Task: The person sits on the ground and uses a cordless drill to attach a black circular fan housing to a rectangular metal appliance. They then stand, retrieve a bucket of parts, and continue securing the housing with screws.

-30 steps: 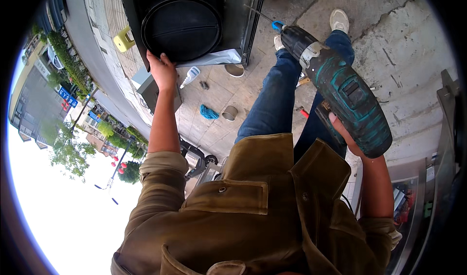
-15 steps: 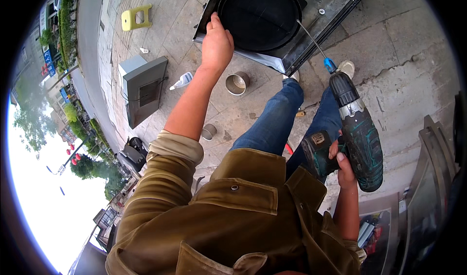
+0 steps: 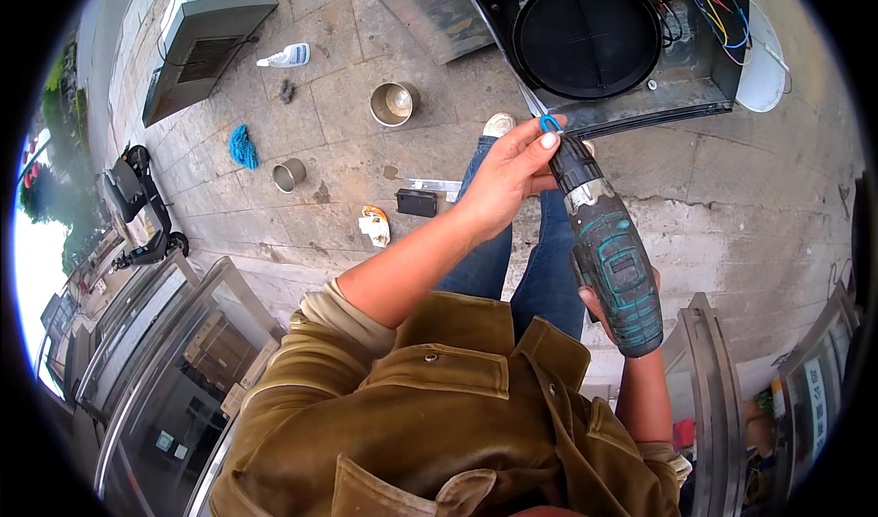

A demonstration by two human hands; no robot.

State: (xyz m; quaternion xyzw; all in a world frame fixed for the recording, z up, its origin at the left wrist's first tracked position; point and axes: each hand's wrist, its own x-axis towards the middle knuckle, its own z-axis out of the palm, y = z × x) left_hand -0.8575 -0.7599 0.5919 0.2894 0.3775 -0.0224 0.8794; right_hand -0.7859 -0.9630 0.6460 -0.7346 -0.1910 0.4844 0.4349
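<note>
My right hand (image 3: pixel 596 309) is wrapped round the handle of a dark green and black cordless drill (image 3: pixel 624 268), mostly hidden beneath the tool's body. The drill points away from me and slightly left. At its nose, my left hand (image 3: pixel 503 177) has thumb and fingers closed round the blue collar (image 3: pixel 550 124) of the long bit, just ahead of the black chuck (image 3: pixel 573 165). Beyond the drill lies an open metal appliance housing (image 3: pixel 631 115) with a large round black opening (image 3: pixel 588 37). The bit's far end is hard to make out against the housing's near corner.
Loose coloured wires (image 3: pixel 709 10) hang inside the housing. On the paving are two metal cups (image 3: pixel 395 104), a spray bottle (image 3: pixel 285 56), a blue cloth (image 3: pixel 243 147), a black box (image 3: pixel 416 202) and a grey metal unit (image 3: pixel 206 42). Glass doors (image 3: pixel 197 371) stand to my left.
My left hand has left the housing's edge and closed on the collar at the drill's nose. The drill has swung left toward my middle. The whole view has shifted too.
</note>
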